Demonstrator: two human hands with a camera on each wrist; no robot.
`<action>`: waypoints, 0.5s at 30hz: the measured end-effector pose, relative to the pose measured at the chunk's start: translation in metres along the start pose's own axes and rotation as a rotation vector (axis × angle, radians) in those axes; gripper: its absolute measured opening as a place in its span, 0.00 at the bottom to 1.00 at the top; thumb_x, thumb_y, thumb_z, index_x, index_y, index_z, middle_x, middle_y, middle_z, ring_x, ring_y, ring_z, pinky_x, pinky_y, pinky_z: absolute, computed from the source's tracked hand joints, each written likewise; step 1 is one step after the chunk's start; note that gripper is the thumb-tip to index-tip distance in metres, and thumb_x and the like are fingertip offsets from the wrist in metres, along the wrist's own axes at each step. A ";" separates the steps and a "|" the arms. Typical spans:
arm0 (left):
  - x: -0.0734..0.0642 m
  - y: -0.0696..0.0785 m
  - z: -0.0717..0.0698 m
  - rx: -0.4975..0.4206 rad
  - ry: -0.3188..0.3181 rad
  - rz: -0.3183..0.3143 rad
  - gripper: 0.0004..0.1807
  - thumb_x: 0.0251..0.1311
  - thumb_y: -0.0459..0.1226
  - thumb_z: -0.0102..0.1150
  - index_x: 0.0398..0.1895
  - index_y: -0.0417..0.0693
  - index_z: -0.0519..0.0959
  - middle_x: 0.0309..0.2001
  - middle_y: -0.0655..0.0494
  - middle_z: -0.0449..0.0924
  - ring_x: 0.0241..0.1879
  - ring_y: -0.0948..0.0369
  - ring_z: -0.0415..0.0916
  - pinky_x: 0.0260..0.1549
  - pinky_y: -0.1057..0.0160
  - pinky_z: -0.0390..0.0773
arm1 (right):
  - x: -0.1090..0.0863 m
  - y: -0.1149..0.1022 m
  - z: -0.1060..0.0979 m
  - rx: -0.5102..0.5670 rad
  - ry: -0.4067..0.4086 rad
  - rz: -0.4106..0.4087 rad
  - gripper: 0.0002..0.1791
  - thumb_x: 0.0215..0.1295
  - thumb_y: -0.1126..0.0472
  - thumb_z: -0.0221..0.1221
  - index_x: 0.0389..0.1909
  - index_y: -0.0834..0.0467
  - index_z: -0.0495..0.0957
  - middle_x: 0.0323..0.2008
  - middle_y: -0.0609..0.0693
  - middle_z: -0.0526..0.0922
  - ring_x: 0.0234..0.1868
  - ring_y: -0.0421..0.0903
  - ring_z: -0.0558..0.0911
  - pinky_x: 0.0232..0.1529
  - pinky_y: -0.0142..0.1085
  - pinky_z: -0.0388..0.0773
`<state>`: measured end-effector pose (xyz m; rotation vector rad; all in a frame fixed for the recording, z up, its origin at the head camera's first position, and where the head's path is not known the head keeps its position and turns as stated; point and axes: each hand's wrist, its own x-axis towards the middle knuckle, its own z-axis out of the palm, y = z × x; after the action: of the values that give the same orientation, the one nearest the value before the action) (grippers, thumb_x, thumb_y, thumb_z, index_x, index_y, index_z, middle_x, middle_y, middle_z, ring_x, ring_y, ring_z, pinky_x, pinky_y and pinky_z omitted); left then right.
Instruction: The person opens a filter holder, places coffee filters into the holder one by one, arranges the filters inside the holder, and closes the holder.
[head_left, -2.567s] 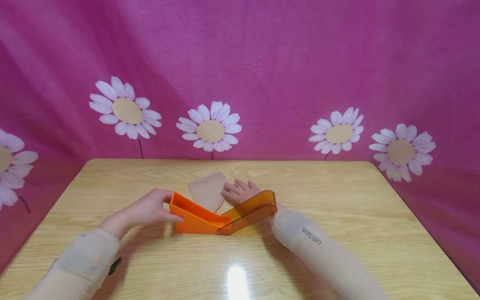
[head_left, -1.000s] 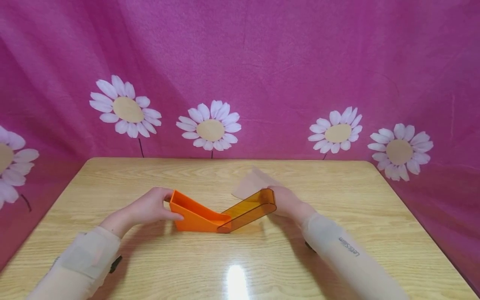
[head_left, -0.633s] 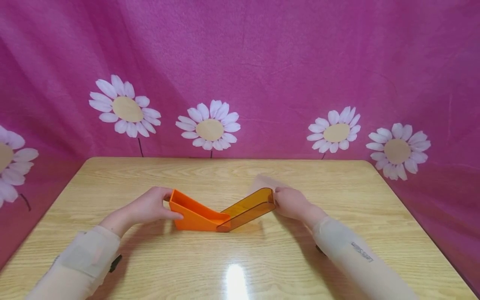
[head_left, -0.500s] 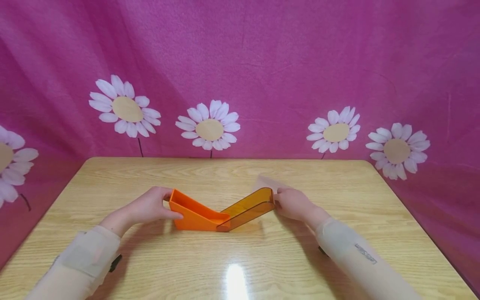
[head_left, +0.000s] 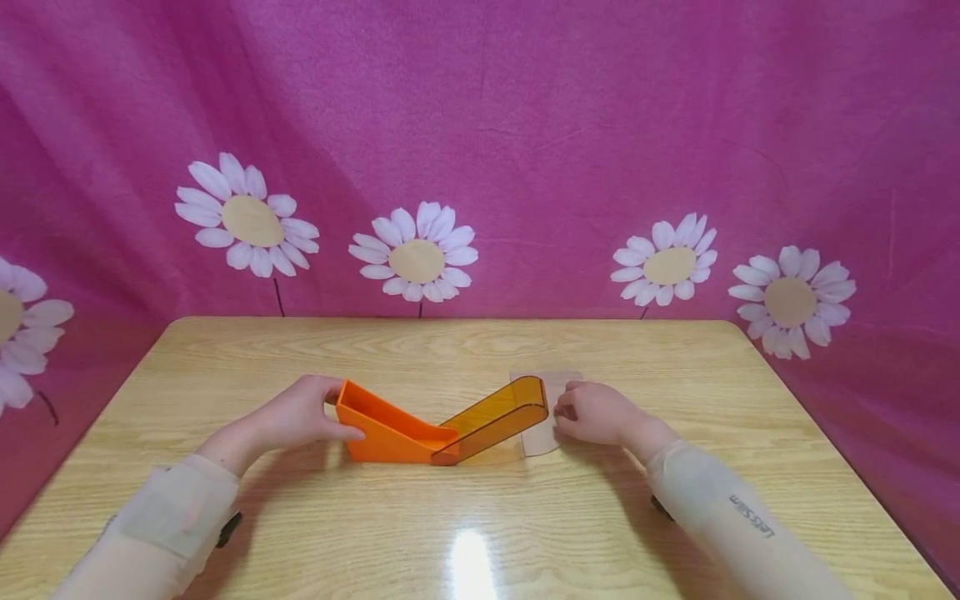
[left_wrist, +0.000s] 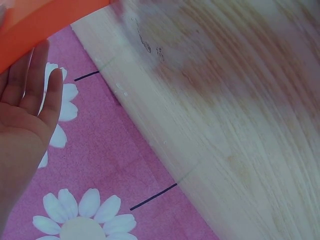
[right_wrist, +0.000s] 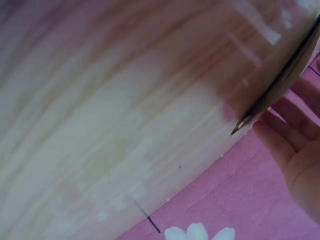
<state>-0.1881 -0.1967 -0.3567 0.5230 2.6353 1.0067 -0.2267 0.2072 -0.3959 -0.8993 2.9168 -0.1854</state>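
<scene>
Magenta cloth (head_left: 555,150) printed with daisies (head_left: 417,262) hangs behind the wood-grain table (head_left: 637,533) I watch from afar. Near its middle stands the orange holder (head_left: 393,442); an amber cover (head_left: 498,423) slants up to the right from its low end. The sheet (head_left: 540,439) shows behind the cover's raised end; whether it touches the table I cannot tell.

I judge the holder light, stiff and prone to slide, so its tall end is the place to steady it. The left hand (head_left: 300,414) grips it there, thumb on the near wall. The cover looks like thin, brittle plastic; I would take it by the rounded end. The sheet should prove flimsy and quick to crease, best pinched at one edge. The right hand (head_left: 596,414), fingers curled, seems to pinch its right side.

The holder is opaque and wedge-sided, the cover see-through and dark-rimmed, the sheet pale pinkish-tan with a curved near edge.
</scene>
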 end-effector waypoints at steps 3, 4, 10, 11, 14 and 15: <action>0.000 -0.001 0.000 0.002 0.004 0.003 0.20 0.46 0.45 0.71 0.42 0.47 0.80 0.39 0.59 0.83 0.40 0.61 0.75 0.50 0.51 0.71 | 0.001 -0.003 0.003 0.009 0.032 0.022 0.11 0.58 0.52 0.59 0.28 0.56 0.78 0.22 0.44 0.70 0.24 0.39 0.67 0.30 0.34 0.70; 0.000 -0.001 0.000 0.001 0.005 0.004 0.20 0.46 0.45 0.71 0.42 0.47 0.80 0.39 0.59 0.83 0.40 0.61 0.75 0.50 0.51 0.71 | 0.002 -0.004 0.005 0.007 0.038 0.030 0.12 0.57 0.50 0.60 0.27 0.56 0.77 0.22 0.44 0.70 0.23 0.39 0.66 0.30 0.33 0.70; 0.001 -0.003 0.001 -0.002 0.008 0.006 0.20 0.45 0.45 0.71 0.42 0.48 0.80 0.39 0.59 0.83 0.41 0.61 0.75 0.51 0.51 0.71 | 0.002 -0.013 0.009 -0.059 0.039 0.027 0.20 0.56 0.42 0.61 0.26 0.55 0.70 0.24 0.46 0.66 0.23 0.40 0.66 0.25 0.33 0.66; 0.001 -0.003 0.001 -0.001 0.008 0.007 0.20 0.45 0.45 0.71 0.42 0.48 0.80 0.39 0.59 0.83 0.41 0.61 0.75 0.51 0.51 0.71 | 0.003 -0.014 0.009 -0.067 0.034 0.028 0.21 0.56 0.41 0.60 0.25 0.54 0.70 0.24 0.46 0.66 0.23 0.41 0.65 0.25 0.33 0.65; 0.001 -0.004 0.001 -0.001 0.008 0.008 0.20 0.45 0.45 0.71 0.42 0.48 0.80 0.39 0.59 0.83 0.41 0.61 0.76 0.50 0.52 0.71 | 0.003 -0.017 0.008 -0.074 0.016 0.036 0.22 0.55 0.40 0.60 0.23 0.54 0.70 0.24 0.47 0.66 0.22 0.41 0.65 0.24 0.34 0.65; 0.001 -0.004 0.001 -0.002 0.006 0.007 0.21 0.45 0.45 0.71 0.42 0.48 0.80 0.39 0.59 0.83 0.41 0.61 0.75 0.50 0.52 0.71 | 0.003 -0.017 0.007 -0.074 0.007 0.045 0.22 0.55 0.39 0.60 0.24 0.55 0.71 0.24 0.47 0.66 0.22 0.41 0.65 0.25 0.34 0.65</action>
<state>-0.1894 -0.1983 -0.3599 0.5304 2.6397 1.0142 -0.2193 0.1906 -0.4006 -0.8437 2.9646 -0.0787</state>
